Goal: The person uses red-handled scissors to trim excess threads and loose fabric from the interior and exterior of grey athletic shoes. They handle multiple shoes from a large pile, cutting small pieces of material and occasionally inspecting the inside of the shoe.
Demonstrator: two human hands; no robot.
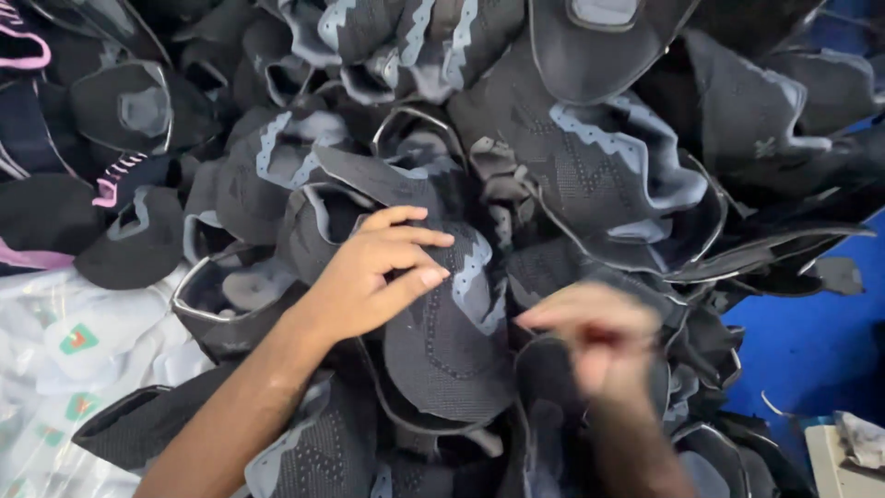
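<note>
A big heap of black knitted shoe uppers with light grey zigzag trim fills the view. My left hand lies on top of the heap near the middle, its fingers curled over the edge of one black upper with a grey zigzag band. My right hand is blurred by motion, low and right of centre, its fingers bunched over a dark upper in the heap. Whether it grips that piece is unclear.
A few black uppers with pink trim lie at the far left. Clear plastic bags with green and red marks sit at the lower left. Blue floor shows at the right, with a pale box corner at the bottom right.
</note>
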